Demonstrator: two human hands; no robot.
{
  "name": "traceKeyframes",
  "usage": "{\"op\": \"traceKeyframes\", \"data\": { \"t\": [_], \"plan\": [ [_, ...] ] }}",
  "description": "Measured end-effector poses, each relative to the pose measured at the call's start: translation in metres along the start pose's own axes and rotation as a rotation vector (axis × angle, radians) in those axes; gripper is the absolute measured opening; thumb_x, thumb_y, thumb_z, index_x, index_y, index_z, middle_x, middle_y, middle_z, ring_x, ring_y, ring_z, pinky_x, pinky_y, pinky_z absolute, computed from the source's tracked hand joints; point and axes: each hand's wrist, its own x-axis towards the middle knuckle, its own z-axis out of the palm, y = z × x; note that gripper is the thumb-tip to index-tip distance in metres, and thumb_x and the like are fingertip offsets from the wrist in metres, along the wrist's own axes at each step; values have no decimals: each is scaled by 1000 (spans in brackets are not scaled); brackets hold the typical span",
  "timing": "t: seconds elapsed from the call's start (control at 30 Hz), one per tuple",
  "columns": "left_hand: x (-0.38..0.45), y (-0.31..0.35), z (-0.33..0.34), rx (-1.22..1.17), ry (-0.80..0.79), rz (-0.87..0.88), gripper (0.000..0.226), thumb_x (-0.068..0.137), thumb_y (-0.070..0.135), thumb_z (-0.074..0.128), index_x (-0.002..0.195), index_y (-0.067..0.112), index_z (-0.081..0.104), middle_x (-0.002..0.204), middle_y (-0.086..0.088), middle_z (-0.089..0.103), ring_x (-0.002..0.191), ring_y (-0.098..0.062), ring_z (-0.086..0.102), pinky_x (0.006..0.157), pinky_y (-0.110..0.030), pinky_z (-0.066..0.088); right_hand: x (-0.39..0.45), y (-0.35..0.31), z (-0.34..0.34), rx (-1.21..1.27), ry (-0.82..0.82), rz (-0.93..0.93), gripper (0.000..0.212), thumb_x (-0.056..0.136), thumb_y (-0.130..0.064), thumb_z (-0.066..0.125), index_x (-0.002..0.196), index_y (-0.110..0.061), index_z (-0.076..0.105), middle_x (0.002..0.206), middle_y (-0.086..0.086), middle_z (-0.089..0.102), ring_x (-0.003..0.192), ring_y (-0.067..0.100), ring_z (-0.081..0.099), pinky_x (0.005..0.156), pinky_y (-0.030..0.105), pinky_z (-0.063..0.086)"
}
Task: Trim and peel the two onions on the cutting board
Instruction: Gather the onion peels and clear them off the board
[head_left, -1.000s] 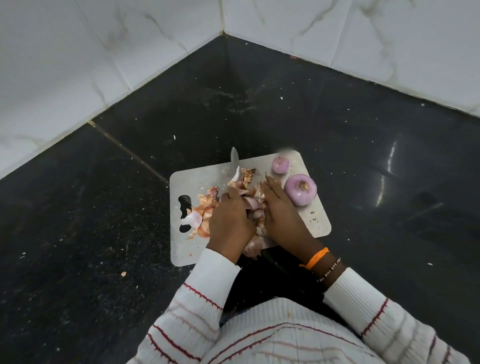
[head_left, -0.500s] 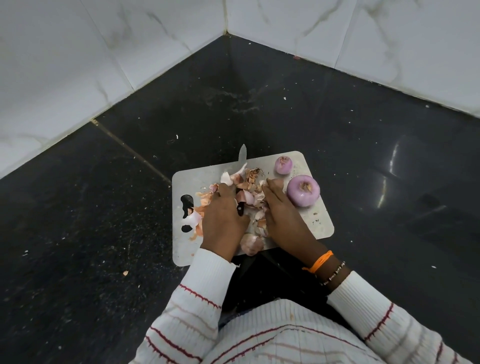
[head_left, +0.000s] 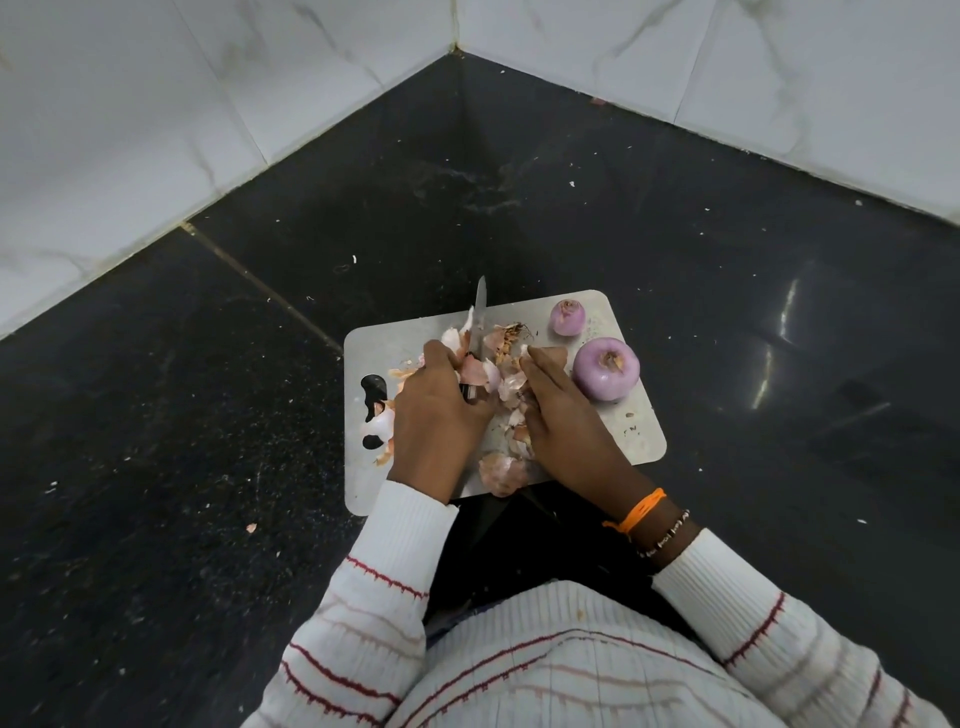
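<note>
Two peeled purple onions sit at the far right of the grey cutting board (head_left: 641, 434): a small onion (head_left: 567, 317) and, nearer, a large onion (head_left: 605, 369). A heap of onion peels (head_left: 501, 376) lies between my hands. My left hand (head_left: 436, 415) curls round the black handle of a knife (head_left: 480, 317), whose blade points away over the board's far edge. My right hand (head_left: 561, 421) rests edge-down against the peels with its fingers fairly straight, just left of the large onion.
The board lies on a dark speckled stone floor (head_left: 208, 415) in a corner between white marble-tiled walls (head_left: 156, 130). More peels lie by the board's handle hole (head_left: 376, 415) and at its near edge (head_left: 501, 473). Small scraps dot the floor.
Both hands have slid a little away from me along the board, crowding the peels together. The knife has moved with my left hand, its tip now past the far edge. The onions have not moved.
</note>
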Motion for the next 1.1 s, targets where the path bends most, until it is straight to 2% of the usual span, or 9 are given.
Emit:
{"op": "traceKeyframes", "data": {
  "t": [0.13, 0.3, 0.43, 0.53, 0.67, 0.8, 0.9, 1.0, 1.1],
  "plan": [
    [4, -1, -6, -151, -68, -73, 43, 83, 19, 69, 116, 16, 42, 105, 2, 50, 90, -13, 48, 74, -22, 38, -1, -3, -1, -1, -5, 0, 54, 90, 3, 44, 141, 1, 30, 152, 17, 26, 142, 27, 22, 107, 12, 5],
    [6, -7, -11, -508, -219, -258, 37, 80, 14, 72, 108, 21, 49, 97, 0, 63, 88, -13, 60, 65, -22, 47, -1, -5, -1, 8, 20, -13, 55, 86, 6, 45, 139, 2, 34, 150, 18, 29, 141, 29, 24, 110, 16, 7],
    [5, -5, -11, -641, -279, -344, 37, 85, 9, 65, 119, 14, 53, 104, -8, 65, 84, -14, 61, 59, -22, 44, 0, -5, -1, 27, 49, -7, 52, 88, 4, 45, 139, 0, 36, 148, 17, 32, 139, 28, 27, 112, 24, 15],
    [5, -4, -13, -706, -310, -343, 32, 89, 8, 61, 120, 13, 54, 98, -4, 65, 83, -12, 61, 59, -20, 45, 0, -5, -1, 53, 65, -12, 53, 85, 6, 45, 138, 0, 38, 147, 17, 35, 138, 29, 30, 113, 29, 20],
    [2, -4, -16, -729, -272, -300, 28, 89, 3, 60, 113, 17, 54, 90, 0, 63, 78, -6, 59, 49, -8, 45, -1, -6, -1, 63, 84, -27, 55, 83, 9, 45, 137, 0, 39, 145, 18, 37, 136, 30, 32, 111, 24, 18],
    [0, -7, -18, -602, -188, -242, 33, 85, 3, 65, 110, 21, 54, 88, 2, 65, 80, -11, 62, 57, -21, 46, 0, -7, 3, 85, 87, -28, 60, 78, 7, 39, 138, 1, 37, 145, 19, 35, 136, 32, 30, 113, 27, 17],
    [0, -8, -25, -454, -66, -183, 34, 82, 7, 69, 106, 28, 56, 86, 7, 64, 75, -5, 62, 50, -18, 46, 4, -9, 5, 83, 103, -21, 57, 84, 5, 41, 140, 1, 32, 149, 21, 29, 140, 33, 23, 115, 32, 13],
    [-1, -10, -31, -387, -6, -152, 35, 80, 10, 70, 105, 30, 56, 85, 8, 66, 77, -4, 61, 61, -27, 52, 16, -10, 9, 76, 106, 5, 53, 93, -10, 40, 143, -1, 25, 153, 18, 21, 144, 28, 15, 115, 34, 10],
    [-5, -12, -30, -388, 0, -168, 34, 80, 11, 71, 106, 28, 57, 82, 7, 67, 72, -4, 61, 61, -34, 58, 32, -8, 16, 41, 88, 36, 54, 96, -17, 42, 145, -4, 22, 154, 16, 18, 145, 27, 10, 116, 42, 12]
  ]
}}
